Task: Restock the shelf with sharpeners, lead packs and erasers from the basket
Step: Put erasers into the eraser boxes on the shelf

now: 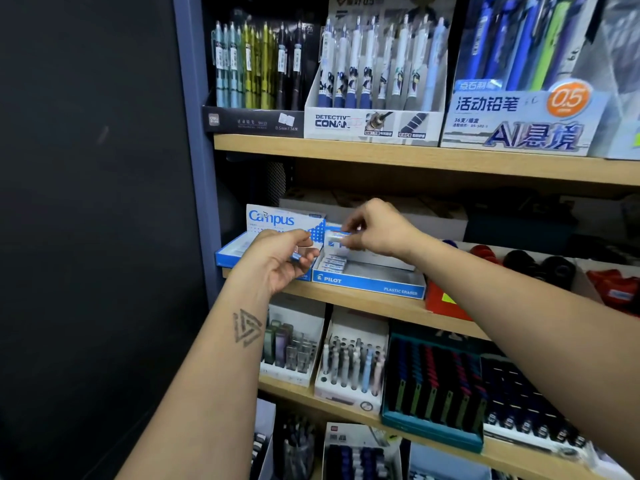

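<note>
Open space is lying above the Pilot eraser box [369, 284], beneath the upper shelf board [415, 157]; the upright Campus lid [285, 221] is blocking the left side.

Readable: "Campus" on the eraser box [285, 220], "PILOT – PLASTIC ERASER" tray [369, 284], "DETECTIVE CONAN" pen display [372, 124].

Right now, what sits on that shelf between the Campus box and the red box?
In the head view, the blue Pilot eraser box fills that stretch between the Campus box and the red box; the right hand holds an eraser over it.

Bare sleeveless forearms, a triangular line tattoo [246, 328] on the left.
</note>
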{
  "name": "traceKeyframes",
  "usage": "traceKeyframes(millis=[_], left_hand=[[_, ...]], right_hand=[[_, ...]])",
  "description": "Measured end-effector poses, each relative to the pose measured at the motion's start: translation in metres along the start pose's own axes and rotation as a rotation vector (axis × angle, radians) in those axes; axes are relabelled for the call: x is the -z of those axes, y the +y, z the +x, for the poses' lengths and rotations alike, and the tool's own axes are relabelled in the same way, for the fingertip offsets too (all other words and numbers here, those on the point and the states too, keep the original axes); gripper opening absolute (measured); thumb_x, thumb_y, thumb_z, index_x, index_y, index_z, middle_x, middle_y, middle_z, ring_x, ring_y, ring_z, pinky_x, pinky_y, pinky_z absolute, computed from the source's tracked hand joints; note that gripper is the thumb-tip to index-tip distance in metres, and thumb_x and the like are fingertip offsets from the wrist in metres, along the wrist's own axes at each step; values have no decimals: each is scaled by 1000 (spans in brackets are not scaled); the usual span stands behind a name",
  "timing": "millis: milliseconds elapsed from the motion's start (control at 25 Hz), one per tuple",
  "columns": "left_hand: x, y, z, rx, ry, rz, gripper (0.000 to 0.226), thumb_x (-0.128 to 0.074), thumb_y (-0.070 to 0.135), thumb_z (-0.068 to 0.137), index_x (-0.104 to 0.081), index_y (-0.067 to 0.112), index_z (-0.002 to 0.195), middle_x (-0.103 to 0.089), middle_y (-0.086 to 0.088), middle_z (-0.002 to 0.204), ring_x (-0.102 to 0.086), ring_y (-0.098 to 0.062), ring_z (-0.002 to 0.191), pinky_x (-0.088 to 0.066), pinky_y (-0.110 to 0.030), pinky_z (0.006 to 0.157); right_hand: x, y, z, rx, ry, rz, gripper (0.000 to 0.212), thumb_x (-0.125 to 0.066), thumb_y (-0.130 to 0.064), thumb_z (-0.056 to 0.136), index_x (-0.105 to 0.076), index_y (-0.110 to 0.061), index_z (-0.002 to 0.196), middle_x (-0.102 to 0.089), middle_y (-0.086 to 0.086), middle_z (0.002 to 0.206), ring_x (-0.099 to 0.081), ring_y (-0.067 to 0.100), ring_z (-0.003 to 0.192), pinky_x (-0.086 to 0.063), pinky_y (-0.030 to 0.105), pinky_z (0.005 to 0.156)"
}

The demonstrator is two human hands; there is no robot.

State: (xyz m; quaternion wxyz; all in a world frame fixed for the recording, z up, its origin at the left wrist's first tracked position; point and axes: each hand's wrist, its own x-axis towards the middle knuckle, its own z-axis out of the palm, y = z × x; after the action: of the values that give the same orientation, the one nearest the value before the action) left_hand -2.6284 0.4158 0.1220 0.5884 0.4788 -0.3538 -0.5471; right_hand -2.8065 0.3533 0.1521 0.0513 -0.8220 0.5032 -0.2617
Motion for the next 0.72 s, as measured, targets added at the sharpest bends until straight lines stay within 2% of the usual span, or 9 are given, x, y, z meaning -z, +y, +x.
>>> traceKeyframes(millis=[80,160,240,440,560,640,720], left_hand=[[-3,-1,1,2,11,-7,12,-51,-3,95,-55,-12,103,-63,-33,85,-53,-16,46,-41,-18,38],[-5,-3,-1,0,-2,1,11,-49,-6,95,-55,-12,102,-65,-37,94,-55,-19,51,-45,-19,40],[-8,-6,-1,2,-30,26,11,-49,-6,96,-55,-11,103,-66,-37,97,-57,-21,52,-47,-21,41],[-9,-12,8,26,-24,88,22,-49,-7,95,-54,-16,115,-66,-38,100,-61,-23,50,-51,-24,43],[-8,-13,8,37,-30,68,23,-48,-5,97,-55,-16,116,-68,-35,100,-62,-22,49,-51,-23,43],[-8,-13,7,57,-44,6,27,-47,3,100,-54,-16,118,-65,-37,105,-63,-25,54,-51,-23,43],[-8,-11,3,110,-64,-92,38,-45,21,105,-53,-15,116,-62,-42,107,-64,-28,56,-50,-23,41]], right_hand=[[-3,13,3,-168,20,-187,27,-79,-20,81,-70,-7,102,-68,13,109,-64,24,98,-52,30,81],[-12,17,0,-243,-35,-259,26,-78,-19,82,-62,-9,99,-64,14,112,-63,28,101,-54,36,84],[-23,15,-4,-231,-46,-284,26,-77,-16,83,-61,-12,103,-63,11,111,-62,28,100,-55,37,85],[-39,18,-8,-169,51,-320,16,-68,-6,88,-68,-8,104,-65,13,108,-63,28,95,-56,39,85],[-40,19,-11,-153,12,-332,20,-66,-7,90,-70,-9,109,-66,11,111,-63,26,98,-57,37,86],[-37,17,-14,-167,-26,-334,23,-62,-6,91,-69,-10,112,-65,11,114,-62,26,101,-55,36,87],[-31,10,-15,-183,48,-260,24,-61,-7,90,-71,-15,110,-66,9,114,-63,25,102,-54,37,88]])
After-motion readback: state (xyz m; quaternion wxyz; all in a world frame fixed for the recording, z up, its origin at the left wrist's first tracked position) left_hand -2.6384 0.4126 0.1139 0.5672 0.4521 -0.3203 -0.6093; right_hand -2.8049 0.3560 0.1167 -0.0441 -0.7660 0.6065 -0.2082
